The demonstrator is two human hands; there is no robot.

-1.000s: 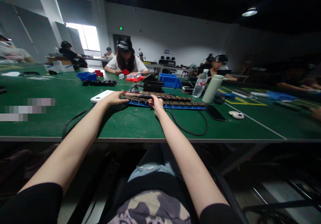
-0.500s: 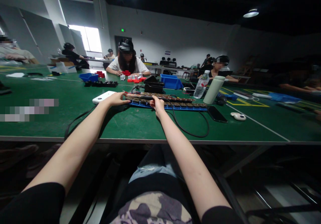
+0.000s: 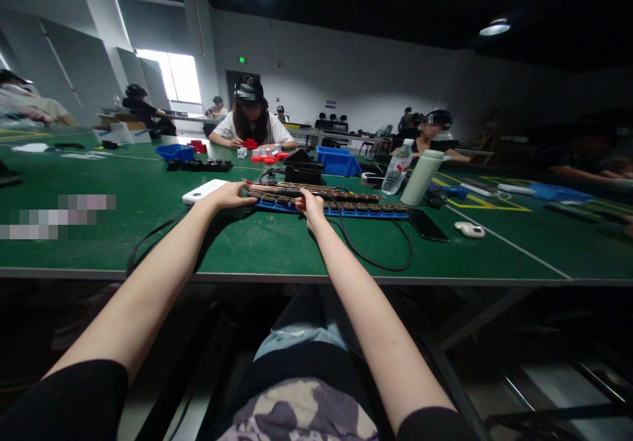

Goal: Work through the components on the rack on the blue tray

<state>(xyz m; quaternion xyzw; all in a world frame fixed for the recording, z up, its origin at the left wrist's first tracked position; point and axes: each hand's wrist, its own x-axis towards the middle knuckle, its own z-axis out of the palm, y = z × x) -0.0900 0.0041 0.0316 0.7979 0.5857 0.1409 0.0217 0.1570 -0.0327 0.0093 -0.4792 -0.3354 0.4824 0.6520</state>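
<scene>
A long blue rack (image 3: 366,213) with rows of thin copper-coloured strips (image 3: 346,197) lies across the green table. At its left end rests my left hand (image 3: 232,195), thumb and fingers apart around the end of the strips. My right hand (image 3: 311,207) is closed on a black pen-like tool (image 3: 291,191) with a black cable (image 3: 409,250), held over the middle of the strips. The tool's tip points left, toward my left hand; exactly what it touches is too small to tell.
Behind the rack are a black box (image 3: 302,169) and a blue bin (image 3: 339,161). A bottle (image 3: 397,167), a green flask (image 3: 422,177), a phone (image 3: 428,225) and an earphone case (image 3: 469,230) stand or lie right. A white device (image 3: 202,191) lies left. A person (image 3: 252,121) sits opposite.
</scene>
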